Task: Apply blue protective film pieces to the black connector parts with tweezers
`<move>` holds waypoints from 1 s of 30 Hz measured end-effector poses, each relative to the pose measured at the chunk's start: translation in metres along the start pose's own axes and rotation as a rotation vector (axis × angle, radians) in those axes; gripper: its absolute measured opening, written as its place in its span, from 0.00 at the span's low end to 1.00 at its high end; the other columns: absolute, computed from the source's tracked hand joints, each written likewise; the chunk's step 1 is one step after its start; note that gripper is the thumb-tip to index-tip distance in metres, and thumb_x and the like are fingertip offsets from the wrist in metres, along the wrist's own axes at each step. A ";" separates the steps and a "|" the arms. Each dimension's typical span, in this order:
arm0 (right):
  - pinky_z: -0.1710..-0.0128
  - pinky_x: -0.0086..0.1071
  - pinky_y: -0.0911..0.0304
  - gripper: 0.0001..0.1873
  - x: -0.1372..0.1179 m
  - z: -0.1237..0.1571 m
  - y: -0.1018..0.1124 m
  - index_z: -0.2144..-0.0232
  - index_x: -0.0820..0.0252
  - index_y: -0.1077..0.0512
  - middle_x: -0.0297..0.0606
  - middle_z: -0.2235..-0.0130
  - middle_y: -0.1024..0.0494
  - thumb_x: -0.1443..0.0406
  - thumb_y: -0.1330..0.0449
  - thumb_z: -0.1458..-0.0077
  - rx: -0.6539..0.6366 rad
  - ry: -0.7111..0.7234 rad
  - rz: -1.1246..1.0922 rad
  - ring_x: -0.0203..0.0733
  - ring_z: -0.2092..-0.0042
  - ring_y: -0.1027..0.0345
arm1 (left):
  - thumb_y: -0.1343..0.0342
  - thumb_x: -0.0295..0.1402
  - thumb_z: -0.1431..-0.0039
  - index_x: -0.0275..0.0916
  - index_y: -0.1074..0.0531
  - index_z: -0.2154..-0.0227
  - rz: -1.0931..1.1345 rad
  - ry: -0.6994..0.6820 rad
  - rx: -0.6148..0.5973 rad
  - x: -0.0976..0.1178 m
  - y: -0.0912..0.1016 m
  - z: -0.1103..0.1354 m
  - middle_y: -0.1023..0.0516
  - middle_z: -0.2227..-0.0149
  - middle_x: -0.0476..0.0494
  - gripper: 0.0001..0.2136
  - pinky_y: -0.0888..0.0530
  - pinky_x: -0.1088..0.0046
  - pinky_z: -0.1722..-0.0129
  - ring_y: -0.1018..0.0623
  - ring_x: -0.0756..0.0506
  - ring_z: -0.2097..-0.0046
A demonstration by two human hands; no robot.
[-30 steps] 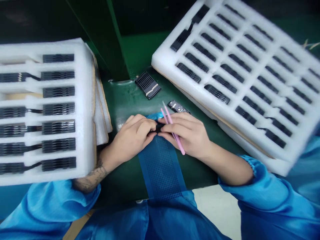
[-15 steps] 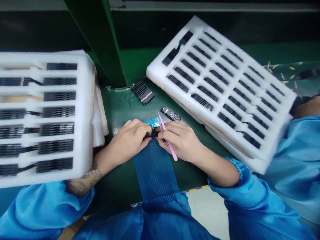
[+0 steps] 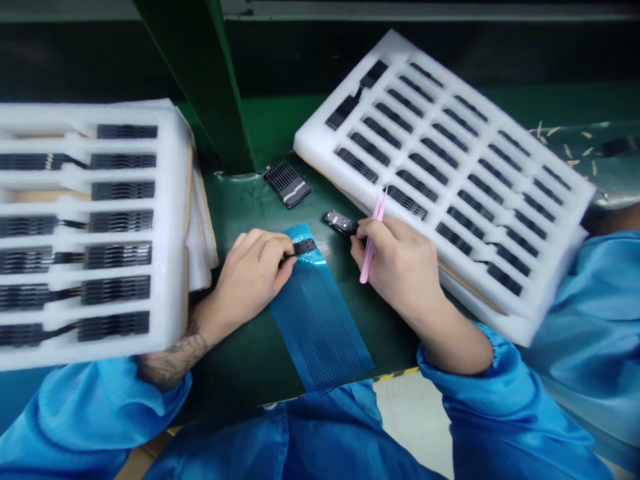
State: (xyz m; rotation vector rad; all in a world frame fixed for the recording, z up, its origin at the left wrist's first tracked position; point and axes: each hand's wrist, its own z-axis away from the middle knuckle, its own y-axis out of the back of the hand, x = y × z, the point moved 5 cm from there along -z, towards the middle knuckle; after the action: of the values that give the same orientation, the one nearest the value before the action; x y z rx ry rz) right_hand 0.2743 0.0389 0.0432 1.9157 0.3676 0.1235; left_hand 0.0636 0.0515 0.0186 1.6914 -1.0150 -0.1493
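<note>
My left hand [image 3: 255, 270] is closed, its thumb and fingertips pinching a small flat black part [image 3: 305, 247] over the top end of a blue perforated sheet [image 3: 325, 327]. My right hand [image 3: 400, 257] has pink tweezers [image 3: 373, 247] tucked in it, tips pointing up and away. Its thumb and fingertips are at the near end of a small stack of black parts [image 3: 340, 221] with a pale, dotted top face. Whether they grip the stack or only touch it I cannot tell. Behind it lies a fanned black bundle [image 3: 287, 183] with a row of pale marks.
White foam trays of black parts stand on both sides: the left tray [image 3: 167, 200] and the tilted right tray [image 3: 313, 137]. A green post [image 3: 225, 113] rises behind the bench. At the far right are another person's blue sleeve [image 3: 595, 293] and small pale scraps [image 3: 573, 162].
My right hand has moved right and away from my left hand, to the stack of black parts, carrying the tweezers. The blue sheet has turned slightly, its near end swinging right.
</note>
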 end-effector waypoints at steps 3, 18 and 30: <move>0.70 0.37 0.38 0.03 0.001 0.000 0.002 0.64 0.56 0.26 0.41 0.66 0.20 0.68 0.40 0.39 0.017 -0.005 -0.030 0.46 0.65 0.26 | 0.44 0.28 0.34 0.40 0.29 0.58 -0.122 0.028 -0.004 -0.001 0.002 -0.002 0.21 0.55 0.42 0.03 0.33 0.63 0.61 0.25 0.42 0.56; 0.72 0.33 0.26 0.12 0.001 0.000 -0.038 0.62 0.57 0.18 0.36 0.70 0.17 0.57 0.30 0.45 -0.285 -0.322 -1.279 0.39 0.73 0.24 | 0.39 0.48 0.38 0.49 0.23 0.49 -0.142 -0.064 -0.227 -0.004 -0.004 -0.001 0.29 0.38 0.42 0.18 0.35 0.57 0.56 0.31 0.35 0.47; 0.65 0.33 0.23 0.07 -0.008 -0.005 -0.029 0.64 0.52 0.17 0.35 0.65 0.14 0.66 0.28 0.48 -0.164 -0.190 -1.175 0.40 0.66 0.20 | 0.42 0.47 0.36 0.48 0.22 0.50 -0.133 -0.082 -0.197 -0.003 -0.006 0.000 0.25 0.41 0.48 0.16 0.36 0.58 0.59 0.31 0.39 0.50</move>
State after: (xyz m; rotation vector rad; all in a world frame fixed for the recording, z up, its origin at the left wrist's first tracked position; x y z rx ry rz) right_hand 0.2593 0.0508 0.0187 1.2824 1.2302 -0.7674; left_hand 0.0649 0.0544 0.0126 1.5822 -0.9164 -0.3953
